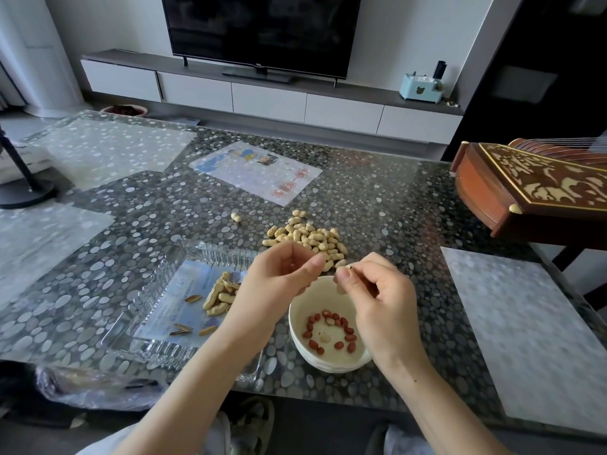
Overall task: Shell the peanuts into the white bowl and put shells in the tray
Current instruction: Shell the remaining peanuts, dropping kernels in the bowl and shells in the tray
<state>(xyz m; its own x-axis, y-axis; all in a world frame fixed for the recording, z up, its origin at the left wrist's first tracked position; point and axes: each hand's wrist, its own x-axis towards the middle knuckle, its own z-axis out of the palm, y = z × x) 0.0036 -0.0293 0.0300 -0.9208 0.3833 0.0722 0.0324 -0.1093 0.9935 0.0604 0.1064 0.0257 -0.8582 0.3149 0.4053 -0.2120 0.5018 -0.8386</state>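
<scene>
Over the white bowl (331, 367) of red kernels (341, 321), the right hand (377, 293) pinches a pale peanut shell (341, 285) between thumb and forefinger, while the left hand (279, 277) curls its fingers toward its thumb, possibly on a fragment, between the tray (146, 290) of shells (218, 297) and the peanut pile (308, 236).

Bare left hand (279, 279), bare right hand (381, 298), pale grey trousers (218, 435) (knees only).
</scene>
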